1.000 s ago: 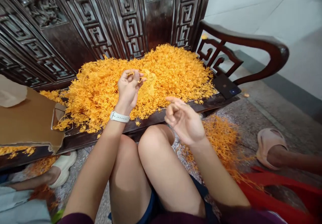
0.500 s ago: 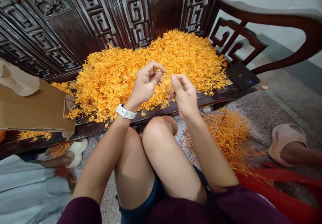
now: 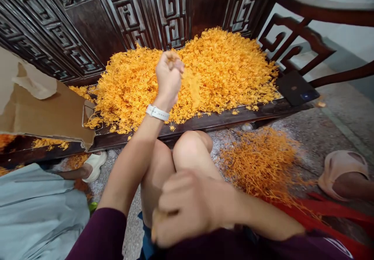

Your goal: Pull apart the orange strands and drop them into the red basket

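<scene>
A large heap of small yellow-orange plastic-looking pieces with thin prongs [image 3: 230, 69] covers the seat of a dark wooden bench [image 3: 204, 121]. My left hand [image 3: 170, 71], with a pale watch on its wrist, is held over the front of the heap. Its fingers are curled together; whatever they hold is hidden. Just right of it, a blurred yellow piece [image 3: 194, 88] shows against the heap. My right hand [image 3: 189, 207] is near my body, over my thighs. It is closed and smeared by motion, and its contents cannot be made out.
A cardboard box [image 3: 46, 112] stands at the left of the bench. On the right end lies a dark phone or tablet [image 3: 296, 88] beside the carved armrest [image 3: 306, 26]. Thin orange strands [image 3: 260, 162] are heaped on the floor. Other people's feet [image 3: 344, 174] are close by.
My right hand has moved from beside the left hand down and back toward my body. My left hand has risen slightly, its fingers more curled. The view has shifted a little.
</scene>
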